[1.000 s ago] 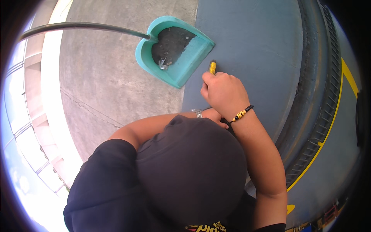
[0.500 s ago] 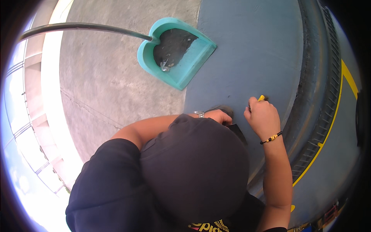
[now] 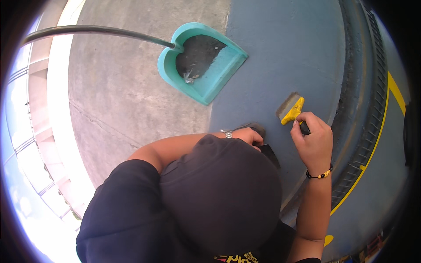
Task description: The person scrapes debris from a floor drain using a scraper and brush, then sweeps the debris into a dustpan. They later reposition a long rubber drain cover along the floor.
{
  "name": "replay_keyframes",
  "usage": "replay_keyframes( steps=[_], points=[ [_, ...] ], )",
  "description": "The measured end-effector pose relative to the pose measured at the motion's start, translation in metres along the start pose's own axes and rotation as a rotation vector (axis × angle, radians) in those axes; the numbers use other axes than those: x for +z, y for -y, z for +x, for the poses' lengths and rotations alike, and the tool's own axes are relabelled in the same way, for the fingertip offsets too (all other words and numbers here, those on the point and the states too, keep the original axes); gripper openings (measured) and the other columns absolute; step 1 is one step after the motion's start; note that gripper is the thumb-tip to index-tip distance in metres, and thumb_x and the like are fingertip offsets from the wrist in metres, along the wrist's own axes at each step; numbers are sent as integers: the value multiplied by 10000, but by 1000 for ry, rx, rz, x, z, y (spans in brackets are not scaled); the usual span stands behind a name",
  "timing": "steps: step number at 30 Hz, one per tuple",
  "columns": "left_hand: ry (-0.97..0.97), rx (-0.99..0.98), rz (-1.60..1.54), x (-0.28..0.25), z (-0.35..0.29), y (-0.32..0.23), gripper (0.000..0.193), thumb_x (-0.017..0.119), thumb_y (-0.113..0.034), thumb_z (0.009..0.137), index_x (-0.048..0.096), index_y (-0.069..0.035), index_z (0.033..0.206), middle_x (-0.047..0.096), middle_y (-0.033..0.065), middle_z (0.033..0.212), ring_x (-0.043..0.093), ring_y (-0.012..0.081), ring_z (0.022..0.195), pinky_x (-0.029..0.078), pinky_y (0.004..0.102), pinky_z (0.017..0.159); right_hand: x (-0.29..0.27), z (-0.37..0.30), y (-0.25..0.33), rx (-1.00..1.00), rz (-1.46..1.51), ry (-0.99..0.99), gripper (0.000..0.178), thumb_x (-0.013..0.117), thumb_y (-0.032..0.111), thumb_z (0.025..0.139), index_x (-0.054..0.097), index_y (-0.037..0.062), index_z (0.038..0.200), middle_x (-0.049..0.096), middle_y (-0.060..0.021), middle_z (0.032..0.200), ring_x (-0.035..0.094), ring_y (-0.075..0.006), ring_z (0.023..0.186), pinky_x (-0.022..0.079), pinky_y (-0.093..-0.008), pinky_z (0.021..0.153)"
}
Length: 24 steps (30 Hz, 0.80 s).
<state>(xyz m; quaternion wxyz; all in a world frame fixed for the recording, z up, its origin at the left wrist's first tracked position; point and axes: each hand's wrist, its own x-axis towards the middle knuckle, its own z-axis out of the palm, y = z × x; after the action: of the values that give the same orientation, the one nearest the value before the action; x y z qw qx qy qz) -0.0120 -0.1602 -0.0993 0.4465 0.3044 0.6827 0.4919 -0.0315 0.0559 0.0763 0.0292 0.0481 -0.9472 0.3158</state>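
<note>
My right hand (image 3: 316,138) is closed round the black handle of a scraper (image 3: 291,114). Its yellow head flares to a broad grey-brown edge, held over the blue-grey floor. My left hand (image 3: 249,136), with a metal watch (image 3: 226,133) at the wrist, has its fingers curled at a black flat piece (image 3: 269,154). The dark cap (image 3: 221,193) covers part of that piece and some fingertips. Beyond the left hand lies a turquoise dustpan (image 3: 217,83), open side to the right, with dark dirt (image 3: 197,55) and a crumpled clear scrap (image 3: 188,78) inside.
The dustpan's long metal handle (image 3: 96,30) reaches to the left. Bare concrete (image 3: 114,83) meets the blue-grey painted floor (image 3: 280,48). On the right, a dark groove (image 3: 346,83) and a slotted strip (image 3: 378,87) run along a yellow line (image 3: 366,158). A shoe (image 3: 258,127) shows beside my left hand.
My right hand has moved slightly right and turned, bringing the scraper's yellow head and broad edge into sight. My left hand has barely shifted. The dustpan appears a little lower in view.
</note>
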Motion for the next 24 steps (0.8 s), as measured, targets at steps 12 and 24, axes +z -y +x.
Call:
replay_keyframes(
  steps=[12, 24],
  points=[
    [-154, 203, -286, 19, 24, -39, 220, 736, -194, 841, 714, -30, 986, 706, 102, 906, 684, 222, 871, 534, 346, 764, 82, 31, 39, -155, 73, 150, 170, 661, 188, 792, 552, 57, 785, 611, -144, 715, 642, -330, 644, 526, -431, 571],
    [91, -181, 64, -2, 5, -19, 242, 732, -217, 860, 706, 1, 963, 692, 103, 859, 660, 202, 814, 514, 338, 747, -24, -23, -142, 239, -552, -350, 162, 660, 117, 812, 615, 34, 944, 632, -117, 873, 663, -307, 746, 560, -395, 678]
  ],
)
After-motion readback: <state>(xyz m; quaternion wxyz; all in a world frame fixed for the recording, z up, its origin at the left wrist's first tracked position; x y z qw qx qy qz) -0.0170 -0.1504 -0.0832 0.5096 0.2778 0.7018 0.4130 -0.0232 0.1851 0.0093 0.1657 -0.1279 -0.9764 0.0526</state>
